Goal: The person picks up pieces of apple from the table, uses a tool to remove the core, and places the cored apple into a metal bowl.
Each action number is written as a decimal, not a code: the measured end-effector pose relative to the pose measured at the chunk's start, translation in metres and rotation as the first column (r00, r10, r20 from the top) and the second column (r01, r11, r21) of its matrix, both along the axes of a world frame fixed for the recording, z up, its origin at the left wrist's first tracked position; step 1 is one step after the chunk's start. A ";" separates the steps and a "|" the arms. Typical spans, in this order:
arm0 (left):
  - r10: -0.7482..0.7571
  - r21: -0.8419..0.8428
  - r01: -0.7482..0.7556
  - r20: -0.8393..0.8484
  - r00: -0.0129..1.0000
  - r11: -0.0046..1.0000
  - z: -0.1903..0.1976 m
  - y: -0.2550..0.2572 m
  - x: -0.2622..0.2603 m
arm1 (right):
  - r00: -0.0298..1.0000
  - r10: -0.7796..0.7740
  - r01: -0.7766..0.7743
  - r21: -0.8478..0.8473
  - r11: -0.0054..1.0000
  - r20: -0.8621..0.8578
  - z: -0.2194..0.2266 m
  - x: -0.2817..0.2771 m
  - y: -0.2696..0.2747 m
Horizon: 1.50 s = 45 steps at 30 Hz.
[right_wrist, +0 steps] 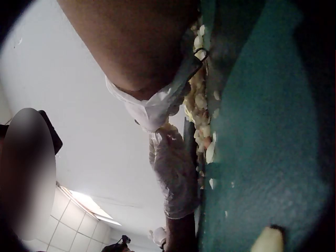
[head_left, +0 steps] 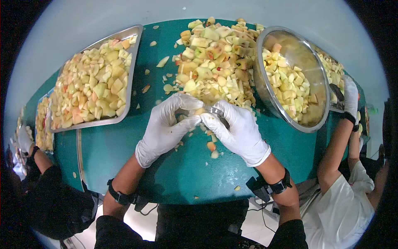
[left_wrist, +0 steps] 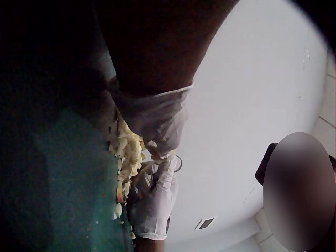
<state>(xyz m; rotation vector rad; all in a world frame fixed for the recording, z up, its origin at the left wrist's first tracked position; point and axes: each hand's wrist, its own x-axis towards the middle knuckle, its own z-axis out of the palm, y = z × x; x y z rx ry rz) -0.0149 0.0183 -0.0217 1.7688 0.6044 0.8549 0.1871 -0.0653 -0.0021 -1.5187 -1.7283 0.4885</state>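
Observation:
Both hands wear white gloves and meet over the near edge of a heap of cut apple pieces [head_left: 215, 62]. My left hand [head_left: 168, 124] pinches a small apple piece [head_left: 200, 111] between thumb and fingers. In my right hand [head_left: 240, 133] is a small metal tool [head_left: 215, 111], gripped close against that piece. A curved metal loop [left_wrist: 179, 164] of it shows beside the right hand in the left wrist view; the fingers hide most of the rest. The left glove [right_wrist: 176, 173] faces the right one in the right wrist view, fingertips together.
A metal tray [head_left: 134, 54] full of apple chunks stands at left. At right a steel bowl [head_left: 321, 99] leans toward me, holding diced apple. Loose scraps [head_left: 211, 146] dot the green table [head_left: 186, 178]. Other people work at both sides; one gloved hand [head_left: 350, 95] is beyond the bowl.

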 end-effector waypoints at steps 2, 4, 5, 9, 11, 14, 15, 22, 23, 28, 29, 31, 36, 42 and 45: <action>0.008 0.020 -0.008 0.004 1.000 1.000 -0.001 0.000 0.000 | 0.999 -0.009 0.008 0.023 1.000 0.045 0.003 -0.001 -0.001; 0.008 0.012 -0.008 0.002 1.000 1.000 0.001 -0.001 0.001 | 0.999 -0.008 0.008 0.012 1.000 0.044 0.002 -0.001 -0.001; 0.007 0.010 -0.007 0.001 1.000 1.000 0.003 0.000 0.001 | 0.999 -0.009 0.009 0.009 1.000 0.044 0.002 -0.001 -0.001; 0.038 0.336 -0.043 0.020 0.999 0.941 0.000 0.016 -0.003 | 0.999 -0.049 0.049 -0.009 0.999 -0.021 0.003 -0.003 0.000; 0.223 0.234 -0.224 0.030 0.974 0.946 0.020 0.016 -0.011 | 0.998 -0.057 0.058 0.022 0.998 -0.038 0.002 -0.003 0.000; 0.511 0.044 -0.523 0.157 0.845 0.851 0.041 0.026 -0.027 | 0.999 -0.045 0.044 -0.032 0.999 -0.027 0.006 -0.003 0.000; 0.581 0.092 -0.593 0.126 0.804 0.800 0.045 0.035 -0.038 | 0.999 -0.037 0.036 -0.033 0.999 -0.026 0.005 -0.003 -0.001; 0.744 0.309 -0.753 0.174 0.645 0.581 0.035 0.056 -0.056 | 0.998 0.005 -0.003 0.033 0.999 -0.055 -0.005 -0.003 0.000; 0.678 0.255 -0.707 0.207 0.706 0.659 0.028 0.056 -0.054 | 0.999 0.007 -0.004 0.059 0.998 -0.053 -0.006 -0.003 0.000; 0.467 0.048 -0.475 0.121 0.876 0.879 0.037 0.024 -0.028 | 0.999 -0.033 0.033 -0.024 0.999 -0.014 0.001 -0.002 -0.002; 0.427 0.033 -0.434 0.132 0.895 0.900 0.032 0.024 -0.024 | 0.998 -0.045 0.045 -0.019 0.999 -0.032 0.000 -0.002 0.000; 0.400 -0.046 -0.397 0.094 0.912 0.917 0.040 0.012 -0.010 | 0.994 -0.106 0.105 -0.013 0.994 -0.025 0.000 -0.001 0.000; 0.155 0.196 -0.176 0.117 0.981 0.965 0.078 -0.003 0.041 | 0.988 -0.141 0.147 -0.118 0.982 0.062 0.006 0.005 0.000; -0.245 0.514 0.295 -0.163 0.956 0.805 0.111 -0.009 0.137 | 0.984 -0.175 0.162 0.241 0.957 0.033 -0.038 0.001 0.006; -0.285 0.687 0.363 -0.230 0.930 0.630 0.107 -0.012 0.189 | 0.983 -0.100 0.086 0.097 0.992 0.157 -0.043 0.001 0.007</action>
